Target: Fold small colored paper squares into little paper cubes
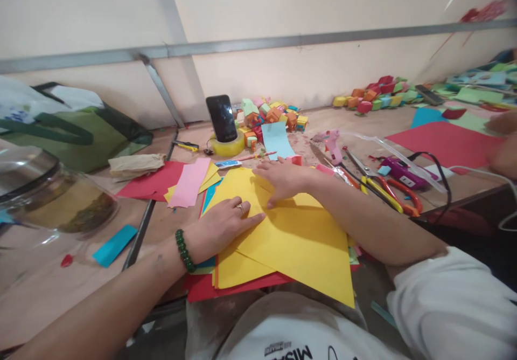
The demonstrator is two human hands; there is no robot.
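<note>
Yellow paper sheets [302, 241] lie stacked in front of me, over red and blue sheets that show at the edges. My left hand [224, 224], with a ring and a green bead bracelet [184, 251] on its wrist, rests on the yellow paper, its index finger stretched to the right. Just above and to the right, my right hand [283, 179] is spread near the far edge of the same paper, fingers apart, beside a folded-up part of the sheet. Neither hand appears to grip anything.
A phone [222, 118] leans on a tape roll [228, 145] before colourful paper pieces. Scissors [388, 187], a pink glue gun [333, 145] and a purple device [404, 172] lie right. A glass pot [81, 203] stands left. Another person's hand [504, 144] is far right.
</note>
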